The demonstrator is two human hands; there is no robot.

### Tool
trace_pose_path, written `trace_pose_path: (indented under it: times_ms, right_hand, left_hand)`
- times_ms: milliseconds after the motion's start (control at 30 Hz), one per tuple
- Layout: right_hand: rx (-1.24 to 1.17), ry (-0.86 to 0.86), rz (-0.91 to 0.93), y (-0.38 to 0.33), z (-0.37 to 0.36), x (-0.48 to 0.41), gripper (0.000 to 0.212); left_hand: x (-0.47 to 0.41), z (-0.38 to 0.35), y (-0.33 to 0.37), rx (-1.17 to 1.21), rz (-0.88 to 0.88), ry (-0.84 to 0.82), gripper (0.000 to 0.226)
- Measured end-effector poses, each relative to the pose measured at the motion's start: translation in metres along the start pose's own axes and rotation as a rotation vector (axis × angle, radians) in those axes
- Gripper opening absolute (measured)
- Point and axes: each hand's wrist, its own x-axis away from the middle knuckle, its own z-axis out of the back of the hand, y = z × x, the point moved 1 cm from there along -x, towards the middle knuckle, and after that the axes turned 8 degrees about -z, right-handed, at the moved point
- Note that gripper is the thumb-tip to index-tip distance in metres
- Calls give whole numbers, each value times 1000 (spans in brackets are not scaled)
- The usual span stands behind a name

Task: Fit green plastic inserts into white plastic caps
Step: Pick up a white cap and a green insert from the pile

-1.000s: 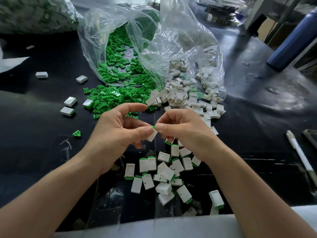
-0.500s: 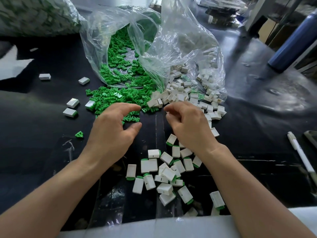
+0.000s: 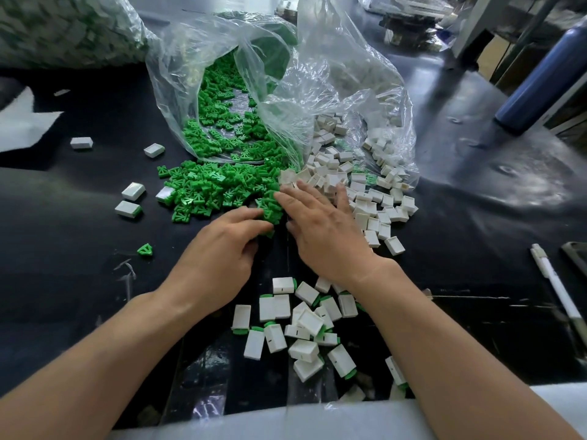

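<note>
Loose green inserts (image 3: 206, 192) spill from a clear plastic bag (image 3: 333, 74) onto the black table. White caps (image 3: 374, 201) lie heaped to their right. My left hand (image 3: 219, 258) reaches into the near edge of the green heap, its fingertips touching inserts and its thumb apart from them. My right hand (image 3: 320, 227) lies with spread, straight fingers on the near white caps. Several assembled caps with green ends (image 3: 305, 331) sit in a pile between my forearms.
Stray white caps (image 3: 133, 190) and a single green insert (image 3: 145, 249) lie at the left. A white pen (image 3: 556, 281) rests at the right edge, and a blue bottle (image 3: 540, 77) stands at the back right. Another filled bag (image 3: 63, 30) fills the far left corner.
A second ago both hands held one cap together. It has been let go, and both hands have moved forward to the heaps: the left to the green inserts, the right to the white caps.
</note>
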Motion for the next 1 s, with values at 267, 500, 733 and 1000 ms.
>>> trace_pose_path:
  times_ms: [267,500,733,1000]
  right_hand:
    - [-222,227,-30,2,8,4,38]
    - [-825,49,-137,-8,15,13,20]
    - [-799,85,-191,-10,20,17,11]
    - [-297,-54,-139,-18,16,21,26]
  left_hand:
    - [2,6,5,119,-56,57,44]
    - [2,12,13,338,-31,220,55]
    - [2,13,13,372,64,272,33]
    - [-2,14,10,891,331,279,15]
